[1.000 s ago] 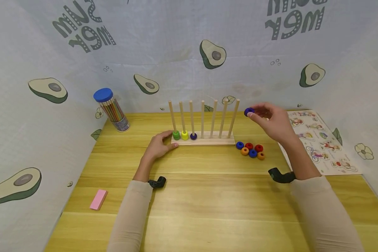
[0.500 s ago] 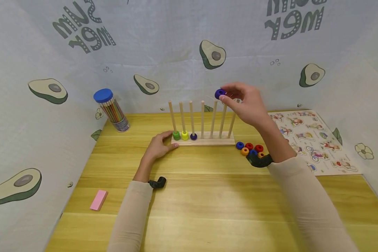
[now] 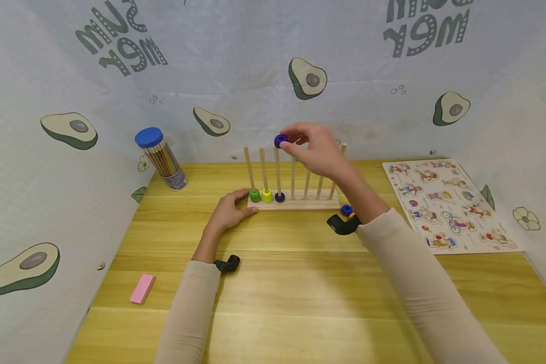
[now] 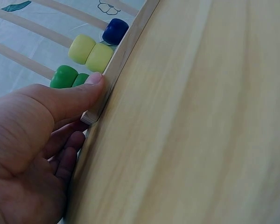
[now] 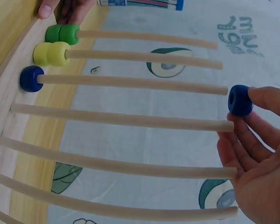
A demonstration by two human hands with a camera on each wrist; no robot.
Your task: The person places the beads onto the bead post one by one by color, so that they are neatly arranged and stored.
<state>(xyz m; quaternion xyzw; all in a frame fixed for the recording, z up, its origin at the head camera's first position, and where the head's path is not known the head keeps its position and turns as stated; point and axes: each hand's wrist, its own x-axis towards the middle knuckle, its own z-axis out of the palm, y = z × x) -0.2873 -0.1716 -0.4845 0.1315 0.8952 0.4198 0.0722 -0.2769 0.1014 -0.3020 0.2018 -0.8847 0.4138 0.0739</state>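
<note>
A wooden peg rack (image 3: 307,204) with several upright pegs stands on the table. Two green beads (image 5: 62,34) sit on its leftmost peg, two yellow beads (image 5: 51,54) on the second and one blue bead (image 5: 31,78) on the third. My left hand (image 3: 228,210) holds the left end of the base, thumb (image 4: 94,79) along the front. Between thumb and fingertips my right hand (image 3: 316,149) pinches another blue bead (image 5: 240,100). In the right wrist view its hole faces the tip of the third peg, close to it.
Loose beads lie right of the rack, mostly hidden by the right wrist; one blue bead (image 3: 347,210) shows. A picture board (image 3: 437,202) lies at the right. A blue-lidded jar of sticks (image 3: 161,159) stands back left, a pink block (image 3: 142,288) front left.
My right hand has carried the blue bead leftward from the rack's right side, rising first, to the top of the third peg. The left hand has stayed on the base.
</note>
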